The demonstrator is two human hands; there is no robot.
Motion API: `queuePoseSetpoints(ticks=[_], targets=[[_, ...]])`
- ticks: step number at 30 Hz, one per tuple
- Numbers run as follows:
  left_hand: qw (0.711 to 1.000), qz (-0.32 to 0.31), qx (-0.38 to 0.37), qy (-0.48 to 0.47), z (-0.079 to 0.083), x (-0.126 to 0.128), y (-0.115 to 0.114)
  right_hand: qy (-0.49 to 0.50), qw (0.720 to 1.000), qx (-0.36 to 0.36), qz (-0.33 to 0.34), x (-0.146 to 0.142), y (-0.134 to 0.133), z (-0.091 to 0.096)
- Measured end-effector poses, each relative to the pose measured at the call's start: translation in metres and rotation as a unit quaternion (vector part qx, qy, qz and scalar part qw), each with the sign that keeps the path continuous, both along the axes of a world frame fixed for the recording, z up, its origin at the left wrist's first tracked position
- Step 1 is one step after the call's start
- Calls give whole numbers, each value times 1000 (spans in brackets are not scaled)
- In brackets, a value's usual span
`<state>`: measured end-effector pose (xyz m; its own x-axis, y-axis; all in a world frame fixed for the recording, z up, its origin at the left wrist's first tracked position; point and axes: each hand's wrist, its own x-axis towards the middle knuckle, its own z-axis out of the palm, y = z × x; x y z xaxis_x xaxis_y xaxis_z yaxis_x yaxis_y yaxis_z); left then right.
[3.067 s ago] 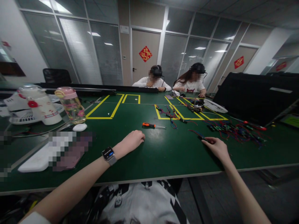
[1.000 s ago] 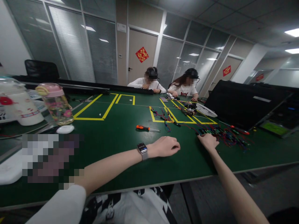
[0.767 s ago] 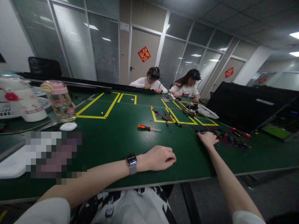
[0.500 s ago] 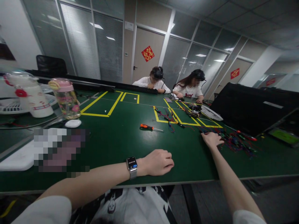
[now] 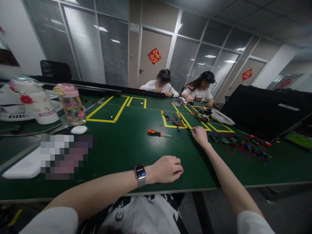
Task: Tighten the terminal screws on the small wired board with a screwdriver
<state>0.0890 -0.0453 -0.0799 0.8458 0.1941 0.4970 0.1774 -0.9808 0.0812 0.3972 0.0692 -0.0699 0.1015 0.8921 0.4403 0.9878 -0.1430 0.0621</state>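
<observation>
My left hand [image 5: 168, 169], with a watch [image 5: 140, 172] on its wrist, rests on the green table with its fingers curled in and nothing seen in them. To the right and farther forward, my right hand [image 5: 200, 136] reaches to the near edge of a taped area. Its fingers are closed at the dark end of a wired module [image 5: 188, 129]; the grip is partly hidden. Red and blue wires with small boards [image 5: 176, 122] lie just beyond. A screwdriver [image 5: 156, 133] with an orange and black handle lies left of that hand. Right of it spreads a pile of wired modules [image 5: 241, 143].
Yellow tape [image 5: 101, 121] marks areas on the table. On the left stand a pink-lidded bottle [image 5: 70, 105] and a white jug [image 5: 36, 105], with a white oval case [image 5: 79, 130] near them. A black case [image 5: 265, 113] stands at right. Two people sit across the table.
My right hand has moved left from the pile of wired modules to the taped area's near edge. My left hand stays resting. The view has shifted slightly.
</observation>
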Motion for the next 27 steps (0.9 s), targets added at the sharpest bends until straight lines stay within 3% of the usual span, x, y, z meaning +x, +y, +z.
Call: queuePoseSetpoints(ticks=[13,17,21,24,27], targets=[[1000,1,16,9,2,0,-2,72,997,20,-8,5,12,-20],[997,13,68,21,5,-3,3,88,994,61,-28,4,9,-16],[988,107,111,20,18,-18,29,97,984,138,-57,0,-4,2],[969,237,71,0,23,-37,58,111,960,252,-40,-19,-20,15],[947,320,-3,4,20,-55,82,110,956,269,40,-59,-41,20]])
